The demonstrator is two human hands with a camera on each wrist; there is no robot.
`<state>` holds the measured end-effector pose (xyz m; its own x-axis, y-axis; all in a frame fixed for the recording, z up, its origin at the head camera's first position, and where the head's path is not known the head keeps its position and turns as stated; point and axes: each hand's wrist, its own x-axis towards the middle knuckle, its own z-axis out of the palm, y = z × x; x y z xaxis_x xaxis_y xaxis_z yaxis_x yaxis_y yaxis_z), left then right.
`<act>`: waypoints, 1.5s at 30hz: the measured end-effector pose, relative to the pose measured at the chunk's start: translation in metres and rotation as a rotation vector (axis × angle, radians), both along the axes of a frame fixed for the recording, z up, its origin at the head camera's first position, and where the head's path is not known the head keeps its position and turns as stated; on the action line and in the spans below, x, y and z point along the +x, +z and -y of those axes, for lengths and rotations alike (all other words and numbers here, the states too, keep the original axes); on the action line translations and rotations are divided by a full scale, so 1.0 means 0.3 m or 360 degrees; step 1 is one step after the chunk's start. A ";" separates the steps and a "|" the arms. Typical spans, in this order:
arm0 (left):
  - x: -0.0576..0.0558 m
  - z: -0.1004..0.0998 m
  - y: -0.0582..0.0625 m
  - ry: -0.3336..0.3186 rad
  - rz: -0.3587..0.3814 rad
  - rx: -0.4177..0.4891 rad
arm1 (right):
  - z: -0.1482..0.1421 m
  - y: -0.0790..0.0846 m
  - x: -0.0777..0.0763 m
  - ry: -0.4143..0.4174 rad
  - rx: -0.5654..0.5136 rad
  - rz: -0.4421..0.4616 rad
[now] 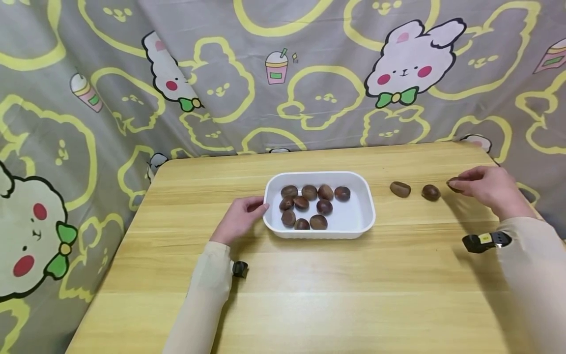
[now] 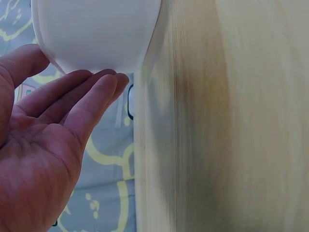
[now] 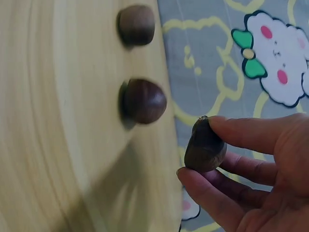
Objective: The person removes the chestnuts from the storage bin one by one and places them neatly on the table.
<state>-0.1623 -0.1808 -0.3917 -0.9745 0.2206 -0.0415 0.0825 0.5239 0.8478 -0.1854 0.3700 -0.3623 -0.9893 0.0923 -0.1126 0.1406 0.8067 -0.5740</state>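
A white tray (image 1: 364, 223) holds several brown chestnuts (image 1: 325, 207). At the tray's left end, my left hand (image 1: 240, 216) touches the rim and outer wall. The left wrist view shows this hand (image 2: 48, 125) with fairly straight fingers against the white wall and the thumb beside the rim. Over the table's right side, my right hand (image 1: 488, 189) pinches a chestnut (image 3: 206, 147) between thumb and fingers. To its left lie two loose chestnuts, a rounder, darker one (image 1: 431, 192) and a flatter, duller one (image 1: 400, 189).
Both hands are over a light wooden table (image 1: 305, 300). Behind it and along the left hangs a grey cloth (image 1: 327, 49) with yellow outlines and white cartoon animals. Black devices are strapped at the left wrist (image 1: 240, 269) and right wrist (image 1: 486, 242).
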 end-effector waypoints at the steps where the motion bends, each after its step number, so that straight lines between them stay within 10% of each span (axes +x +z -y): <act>1: 0.000 0.002 0.000 -0.0003 0.0001 -0.0006 | -0.010 -0.006 -0.001 0.0000 -0.0002 0.0011; 45: 0.014 0.008 0.004 -0.0001 0.0030 -0.0055 | -0.068 -0.088 0.014 0.0074 0.0079 0.0109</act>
<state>-0.1582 -0.1833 -0.3906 -0.9734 0.2190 -0.0674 0.0669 0.5528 0.8306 -0.1811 0.3905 -0.3888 -0.9828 0.0536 -0.1765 0.1399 0.8405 -0.5235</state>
